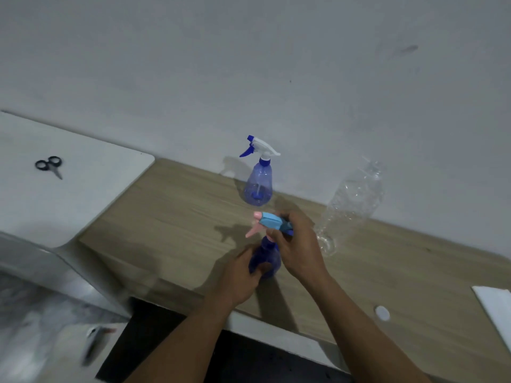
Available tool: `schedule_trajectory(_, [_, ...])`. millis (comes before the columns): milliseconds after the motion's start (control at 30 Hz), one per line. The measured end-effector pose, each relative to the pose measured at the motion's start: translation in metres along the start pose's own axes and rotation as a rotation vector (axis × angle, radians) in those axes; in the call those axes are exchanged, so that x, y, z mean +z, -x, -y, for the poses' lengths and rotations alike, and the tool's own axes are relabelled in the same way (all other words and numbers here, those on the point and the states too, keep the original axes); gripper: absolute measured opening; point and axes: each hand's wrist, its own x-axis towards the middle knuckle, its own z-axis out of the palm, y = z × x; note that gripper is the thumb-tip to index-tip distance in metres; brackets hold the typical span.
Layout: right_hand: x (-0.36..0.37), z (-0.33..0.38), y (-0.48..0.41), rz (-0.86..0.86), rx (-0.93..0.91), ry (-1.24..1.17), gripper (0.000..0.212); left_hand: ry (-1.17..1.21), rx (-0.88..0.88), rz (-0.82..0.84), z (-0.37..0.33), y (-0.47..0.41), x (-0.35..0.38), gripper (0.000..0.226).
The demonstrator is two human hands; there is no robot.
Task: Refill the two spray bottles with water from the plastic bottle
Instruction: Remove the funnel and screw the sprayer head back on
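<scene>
A dark blue spray bottle (269,257) stands on the wooden desk (171,217). My left hand (240,277) grips its body from the left. My right hand (298,244) is closed around its light blue and pink spray head (269,221), at the neck. A second spray bottle (258,183), pale blue with a white and blue head, stands upright behind it by the wall. The clear plastic bottle (351,205) stands to the right, uncapped as far as I can tell, near the wall.
A white round cap (382,312) lies on the desk at the right front. A white sheet (495,308) sits at the right edge. Black scissors (49,165) lie on a white surface (83,189) to the left. The wall runs close behind the bottles.
</scene>
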Motion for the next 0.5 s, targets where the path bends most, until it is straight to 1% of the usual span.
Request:
schedule_trajectory(67, [0.002, -0.006, 0.003, 0.025, 0.02, 0.044, 0.039, 0.015, 0.002, -0.009, 0.003, 0.0, 0.002, 0.027])
schedule_trajectory(133, [0.0, -0.009, 0.002, 0.049, 0.009, 0.074, 0.036, 0.021, 0.004, -0.023, 0.004, 0.0, 0.003, 0.025])
schedule_trajectory(233, [0.0, -0.014, -0.004, 0.134, -0.046, 0.183, 0.026, 0.014, 0.023, -0.042, 0.005, 0.001, 0.005, 0.037])
schedule_trajectory(300, [0.003, -0.019, -0.007, 0.177, -0.085, 0.252, 0.031, 0.023, 0.031, -0.042, 0.005, 0.0, 0.005, 0.048])
schedule_trajectory(367, [0.004, -0.021, -0.006, 0.184, -0.128, 0.278, 0.037, 0.036, 0.027, -0.043, 0.006, -0.001, 0.005, 0.05])
schedule_trajectory(500, [-0.001, -0.02, 0.003, 0.199, -0.159, 0.255, 0.027, 0.045, 0.039, -0.044, 0.007, 0.0, 0.006, 0.05])
